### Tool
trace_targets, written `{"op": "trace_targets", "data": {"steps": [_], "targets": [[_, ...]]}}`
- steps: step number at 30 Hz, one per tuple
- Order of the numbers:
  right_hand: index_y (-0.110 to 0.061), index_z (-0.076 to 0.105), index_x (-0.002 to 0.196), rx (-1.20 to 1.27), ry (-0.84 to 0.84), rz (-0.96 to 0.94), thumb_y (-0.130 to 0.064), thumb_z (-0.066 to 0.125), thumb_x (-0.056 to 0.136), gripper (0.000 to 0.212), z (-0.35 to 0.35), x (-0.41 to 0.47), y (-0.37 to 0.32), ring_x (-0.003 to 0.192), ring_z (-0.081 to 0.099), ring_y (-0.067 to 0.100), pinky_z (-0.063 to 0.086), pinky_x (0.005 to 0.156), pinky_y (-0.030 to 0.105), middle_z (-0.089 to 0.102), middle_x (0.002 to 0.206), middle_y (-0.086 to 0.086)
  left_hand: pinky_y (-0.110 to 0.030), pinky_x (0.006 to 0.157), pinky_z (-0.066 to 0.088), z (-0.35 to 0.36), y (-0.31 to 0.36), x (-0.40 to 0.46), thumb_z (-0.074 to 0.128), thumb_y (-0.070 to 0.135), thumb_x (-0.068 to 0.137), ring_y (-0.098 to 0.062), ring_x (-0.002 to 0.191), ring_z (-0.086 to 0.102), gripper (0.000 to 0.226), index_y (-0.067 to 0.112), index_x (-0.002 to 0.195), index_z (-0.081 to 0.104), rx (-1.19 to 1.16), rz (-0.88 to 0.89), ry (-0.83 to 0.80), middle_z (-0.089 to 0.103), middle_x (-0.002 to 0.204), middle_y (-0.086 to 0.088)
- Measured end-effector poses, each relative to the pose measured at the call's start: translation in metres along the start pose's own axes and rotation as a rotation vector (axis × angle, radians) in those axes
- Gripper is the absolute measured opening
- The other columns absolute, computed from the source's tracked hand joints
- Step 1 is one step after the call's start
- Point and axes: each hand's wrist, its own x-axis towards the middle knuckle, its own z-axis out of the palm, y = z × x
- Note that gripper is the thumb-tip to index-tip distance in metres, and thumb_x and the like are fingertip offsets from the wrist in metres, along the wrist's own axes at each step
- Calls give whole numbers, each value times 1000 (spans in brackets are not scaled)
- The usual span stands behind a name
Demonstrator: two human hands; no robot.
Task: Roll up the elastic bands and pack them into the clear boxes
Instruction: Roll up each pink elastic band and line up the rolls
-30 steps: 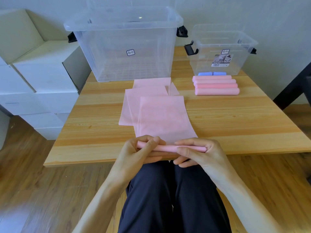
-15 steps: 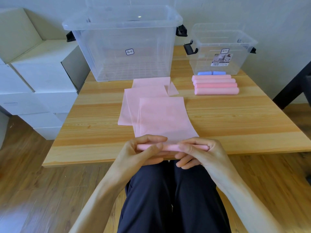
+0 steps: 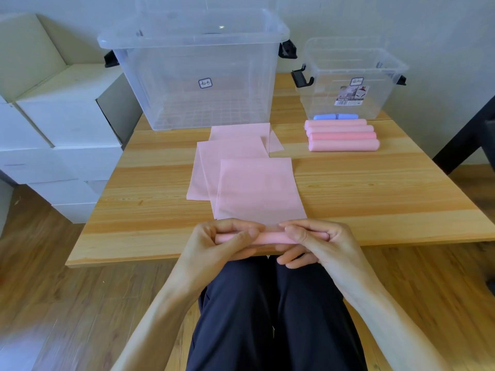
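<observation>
A wooden counter (image 3: 375, 199) fills the middle. At nine to ten o'clock, white cartons (image 3: 61, 129) are stacked against the wall (image 3: 428, 28). Wood-plank floor (image 3: 53, 303) shows at seven. A dark chair frame (image 3: 466, 137) stands at three. Navy trousers (image 3: 267, 317) lie at six.

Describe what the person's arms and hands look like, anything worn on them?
Both forearms are bare as far as the picture shows, with no sleeves in view. The left hand and right hand wear no gloves, and no rings, watch or bracelets can be seen. Below the arms, dark navy trousers cover the lap.
</observation>
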Motion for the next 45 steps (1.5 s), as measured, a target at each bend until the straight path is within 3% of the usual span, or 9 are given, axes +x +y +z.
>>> {"op": "trace_targets", "data": {"steps": [4, 8, 13, 19, 24, 29, 34, 39, 45], "targets": [[-12, 76, 102, -13, -24, 5, -18, 76, 72, 31, 1, -1, 0, 73, 75, 29, 61, 62, 30, 76, 81, 15, -22, 77, 59, 1, -1, -1, 65, 26, 83, -22, 91, 75, 27, 8, 100, 75, 21, -4, 29, 78, 93, -10], [-10, 78, 94, -20, 4, 0, -26, 72, 77, 24, 0, 0, -2, 69, 74, 31, 60, 59, 29, 75, 80, 15, -25, 81, 59, 1, 1, -2, 67, 24, 81, -22, 96, 74, 30, 7, 105, 73, 43, 0, -38, 77, 98, -11], [-15, 75, 105, -15, -15, 18, -20, 76, 74, 31, 0, 1, 0, 73, 75, 28, 61, 63, 30, 76, 81, 15, -22, 76, 58, 1, 1, -1, 66, 20, 88, -21, 93, 75, 20, 8, 101, 74, 47, -26, 17, 78, 92, -11], [-12, 78, 95, -1, 8, 2, -27, 72, 77, 24, 1, 1, -1, 70, 74, 30, 61, 60, 30, 75, 79, 17, -22, 76, 58, -1, 0, 0, 68, 25, 78, -19, 95, 74, 28, 8, 99, 77, -1, -1, 30, 77, 98, -7], [-15, 75, 105, -7, -32, 13, -19, 77, 72, 34, 2, 1, -2, 71, 75, 28, 60, 62, 28, 75, 79, 15, -20, 76, 57, 0, -1, 0, 62, 26, 86, -21, 92, 75, 27, 6, 101, 74, 25, 9, 17, 78, 93, -10], [-8, 77, 94, -8, 16, -7, -19, 73, 80, 19, 2, 1, -1, 70, 74, 30, 60, 61, 31, 76, 82, 13, -23, 79, 58, 0, 1, -3, 67, 18, 81, -22, 96, 74, 27, 5, 104, 72, 2, 27, -38, 77, 97, -11], [-15, 77, 98, 2, 15, 2, -21, 76, 74, 25, 4, 0, -2, 72, 75, 28, 60, 63, 29, 76, 81, 17, -19, 70, 57, 4, 2, -2, 68, 25, 78, -19, 87, 76, 26, 9, 97, 75, 14, -3, 24, 78, 88, -10], [-9, 78, 94, 9, 26, -18, -18, 73, 78, 19, 3, 1, -1, 69, 74, 30, 60, 60, 29, 75, 80, 17, -22, 76, 58, 0, 0, -2, 67, 27, 80, -19, 95, 74, 27, 13, 100, 77, 23, -1, -5, 77, 99, -8], [-10, 77, 96, 4, -21, 5, -16, 78, 68, 28, 3, 0, -2, 69, 75, 30, 60, 60, 28, 76, 82, 16, -19, 72, 57, -1, 0, -1, 65, 23, 83, -17, 89, 75, 24, 9, 99, 75, 31, -11, 24, 78, 92, -5]]}}
